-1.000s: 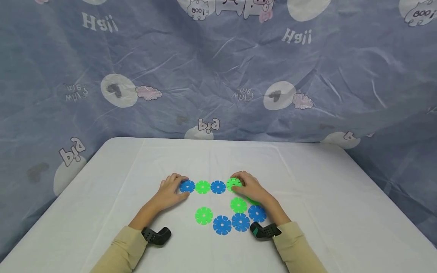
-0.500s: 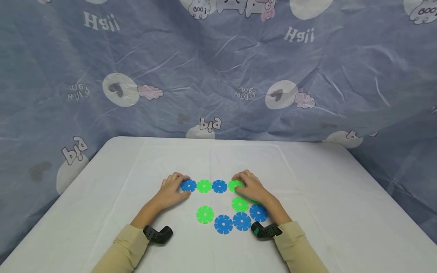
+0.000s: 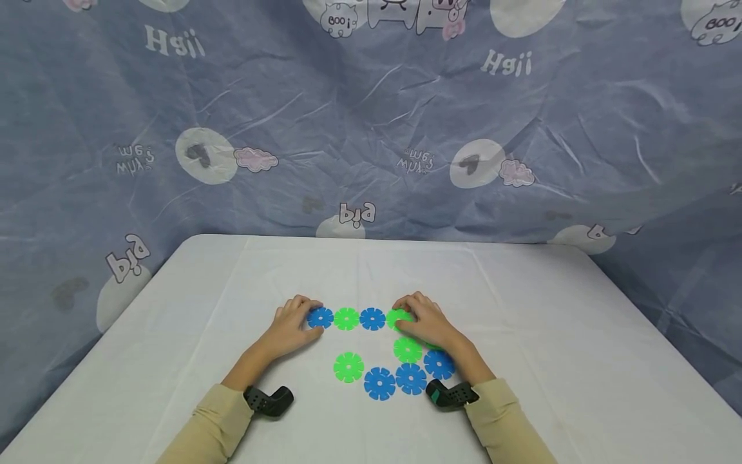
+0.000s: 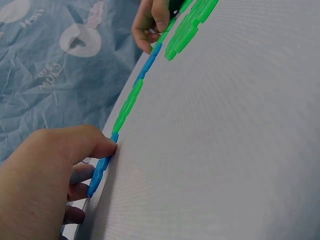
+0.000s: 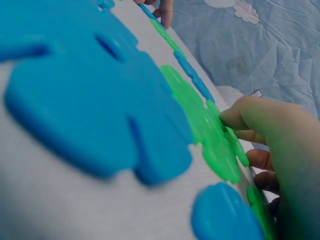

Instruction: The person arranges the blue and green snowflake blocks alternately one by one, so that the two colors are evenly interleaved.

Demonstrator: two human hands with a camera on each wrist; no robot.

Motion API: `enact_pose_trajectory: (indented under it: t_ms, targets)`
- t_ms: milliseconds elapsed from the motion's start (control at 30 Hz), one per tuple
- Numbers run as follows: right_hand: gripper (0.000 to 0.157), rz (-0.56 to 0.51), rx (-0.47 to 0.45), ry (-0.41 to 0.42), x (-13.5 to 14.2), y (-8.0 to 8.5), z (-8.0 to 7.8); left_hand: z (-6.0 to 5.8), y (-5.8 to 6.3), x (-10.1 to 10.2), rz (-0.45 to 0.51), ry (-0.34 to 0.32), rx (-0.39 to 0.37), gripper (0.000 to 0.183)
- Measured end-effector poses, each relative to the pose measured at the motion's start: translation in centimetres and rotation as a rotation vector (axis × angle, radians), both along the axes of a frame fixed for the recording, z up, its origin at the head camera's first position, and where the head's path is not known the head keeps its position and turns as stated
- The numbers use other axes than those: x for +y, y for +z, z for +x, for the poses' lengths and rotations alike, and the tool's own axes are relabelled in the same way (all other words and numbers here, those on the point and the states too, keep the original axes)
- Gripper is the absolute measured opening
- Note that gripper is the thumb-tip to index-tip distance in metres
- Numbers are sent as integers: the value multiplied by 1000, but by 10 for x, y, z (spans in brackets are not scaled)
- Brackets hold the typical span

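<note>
Four-part rows aside, two hands meet the ends of one line of toothed plastic snowflake discs on the white table. My left hand (image 3: 290, 328) pinches the blue disc (image 3: 320, 318) at the left end between thumb and fingers; the left wrist view shows the thumb on the near edge of this blue disc (image 4: 101, 172). Between the ends lie a green disc (image 3: 346, 319) and another blue disc (image 3: 373, 318). At the right end my right hand (image 3: 428, 322) grips a green disc (image 3: 394, 318), partly covered by its thumb, fingers at the far edge.
Nearer the body lie a loose green disc (image 3: 348, 367), several blue discs (image 3: 379, 383) and a green disc (image 3: 408, 350) just below the right hand. Another green disc (image 3: 431, 346) is mostly hidden under the right wrist. A patterned blue cloth (image 3: 324, 129) hangs behind the table.
The right hand's green disc has come down slightly, level with the row, and the thumb now covers more of it. The left hand and the other discs keep their places.
</note>
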State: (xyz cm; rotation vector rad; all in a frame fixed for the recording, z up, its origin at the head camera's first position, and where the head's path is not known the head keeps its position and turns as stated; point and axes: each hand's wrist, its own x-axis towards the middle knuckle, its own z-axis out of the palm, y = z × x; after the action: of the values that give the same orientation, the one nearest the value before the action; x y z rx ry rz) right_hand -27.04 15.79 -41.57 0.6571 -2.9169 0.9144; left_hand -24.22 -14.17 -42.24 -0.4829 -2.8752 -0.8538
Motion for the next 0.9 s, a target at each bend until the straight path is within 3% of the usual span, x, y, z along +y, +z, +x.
enact_pose_trajectory:
  t_ms: [167,433,667,767,900]
  targets:
    - [27,23,66,-20,-4,-1,2,0,0,-1,-1,3,4,50]
    - [26,91,244,-176,-13,-7,11,0,-1,-1,3,3,1,51]
    - [31,-11,313,-294,-21,-5,28,0,-1,-1,4,5,3,51]
    - [27,-32,365,-276,-23,-2,39,0,-1,-1,5,5,7,51]
    - [16,-18,446,-139,-26,-1,55,0,-1,-1,4,6,9,51]
